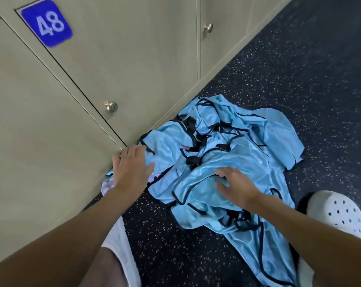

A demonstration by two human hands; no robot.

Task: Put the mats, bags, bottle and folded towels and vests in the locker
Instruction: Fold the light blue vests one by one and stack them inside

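Observation:
A loose heap of light blue vests (221,150) with black trim lies crumpled on the dark speckled floor, right against the foot of the lockers. My left hand (129,168) hovers over the heap's left edge with its fingers spread and straight, holding nothing. My right hand (235,185) rests on the front of the heap with its fingers spread over the blue cloth. A bit of pale lilac cloth (108,186) peeks out under my left wrist. The locker door marked 48 (47,22) is closed, with a round metal knob (111,106).
A second closed locker door with a knob (208,27) stands further right. Dark speckled floor (299,75) stretches to the right and behind the heap. My foot in a white perforated clog (339,212) stands at the right, and my knee in white shorts (117,245) is at the bottom.

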